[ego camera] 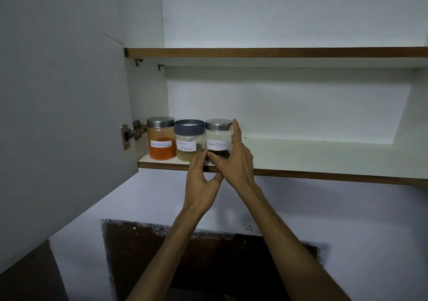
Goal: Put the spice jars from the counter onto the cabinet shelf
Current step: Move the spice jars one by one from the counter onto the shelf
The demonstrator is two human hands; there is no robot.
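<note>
Three labelled glass spice jars stand in a row at the left end of the lower cabinet shelf [324, 159]. The red chilli powder jar [161, 138] is leftmost, the garam masala jar [188, 139] with a grey lid is in the middle, and the black pepper jar [217, 136] is on the right. My right hand [234, 159] wraps around the black pepper jar's right side, thumb at its base. My left hand [201, 180] touches the base of the jars from below, its fingers pinched at the front of the black pepper jar. The counter is out of sight.
The cabinet door [58, 104] stands open on the left with its hinge [132, 134] next to the red jar. An upper shelf [278, 52] runs above. A wall socket [249, 226] and a dark panel [162, 254] lie below the cabinet.
</note>
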